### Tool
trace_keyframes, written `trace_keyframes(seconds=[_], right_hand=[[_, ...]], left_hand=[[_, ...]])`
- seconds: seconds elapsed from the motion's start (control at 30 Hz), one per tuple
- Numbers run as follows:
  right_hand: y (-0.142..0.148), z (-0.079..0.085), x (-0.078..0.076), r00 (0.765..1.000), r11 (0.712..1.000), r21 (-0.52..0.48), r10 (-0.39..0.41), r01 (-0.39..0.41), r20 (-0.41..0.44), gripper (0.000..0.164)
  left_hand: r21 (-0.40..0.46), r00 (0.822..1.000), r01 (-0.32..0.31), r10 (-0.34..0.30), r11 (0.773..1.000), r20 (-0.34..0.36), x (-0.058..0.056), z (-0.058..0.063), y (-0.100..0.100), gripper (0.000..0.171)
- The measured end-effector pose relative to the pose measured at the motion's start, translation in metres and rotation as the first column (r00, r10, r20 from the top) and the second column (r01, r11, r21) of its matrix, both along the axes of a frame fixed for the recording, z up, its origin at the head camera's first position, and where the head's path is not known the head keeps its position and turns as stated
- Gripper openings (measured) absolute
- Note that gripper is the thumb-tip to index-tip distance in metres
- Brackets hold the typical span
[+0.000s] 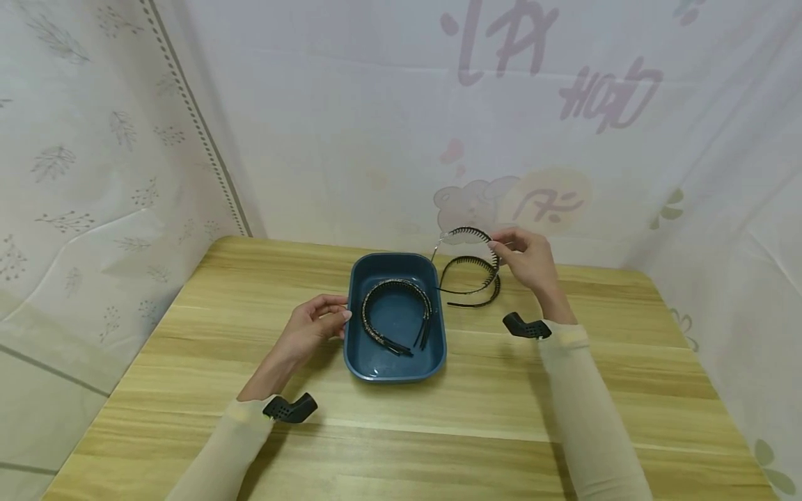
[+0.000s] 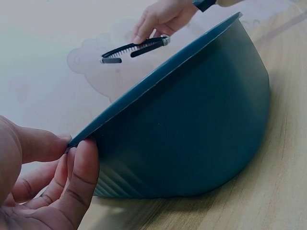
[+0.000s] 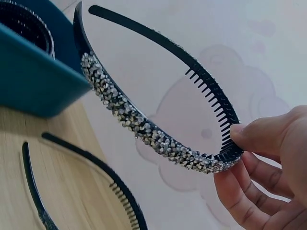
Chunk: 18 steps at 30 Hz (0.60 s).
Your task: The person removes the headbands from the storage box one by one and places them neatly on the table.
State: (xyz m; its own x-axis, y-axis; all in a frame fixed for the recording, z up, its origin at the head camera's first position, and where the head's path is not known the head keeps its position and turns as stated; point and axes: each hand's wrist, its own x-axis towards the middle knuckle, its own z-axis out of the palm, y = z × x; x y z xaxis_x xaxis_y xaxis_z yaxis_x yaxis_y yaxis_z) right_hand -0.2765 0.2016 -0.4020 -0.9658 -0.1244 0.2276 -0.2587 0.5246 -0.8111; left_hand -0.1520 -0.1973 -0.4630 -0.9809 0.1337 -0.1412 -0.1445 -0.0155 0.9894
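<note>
A blue plastic basin [image 1: 397, 321] stands on the table. My left hand [image 1: 313, 323] pinches its left rim, thumb on top and fingers beneath, as the left wrist view shows. Inside the basin lie several black headbands [image 1: 368, 321] with glittery trim, nested together. My right hand [image 1: 525, 257] holds another headband [image 3: 144, 128] in the air, between thumb and fingers at the top of its curve. That one is black, with inner teeth and silvery stones outside, and its ends point toward the basin. Below it, a toothed black headband [image 1: 471, 259] lies on the table right of the basin.
The wood-grain table [image 1: 376, 445] ends just behind the basin. A pale printed curtain [image 1: 351, 139] hangs along its back, with more curtain at both sides. Each wrist carries a small black camera mount [image 1: 291, 408].
</note>
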Motion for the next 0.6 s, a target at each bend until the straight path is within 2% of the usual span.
trace_keyframes(seconds=[0.3,0.6], right_hand=[[0.024,-0.014,-0.012,0.995,0.995,0.027,-0.094,0.093,0.032,0.025],[0.056,-0.032,-0.015,0.984,0.986,0.032,-0.163,0.162,0.064,0.03]], left_hand=[[0.006,1.0,-0.003,0.003,1.0,-0.002,0.0,-0.001,0.001,0.041],[0.015,1.0,-0.007,0.007,1.0,0.002,0.0,-0.002,0.001,0.041]])
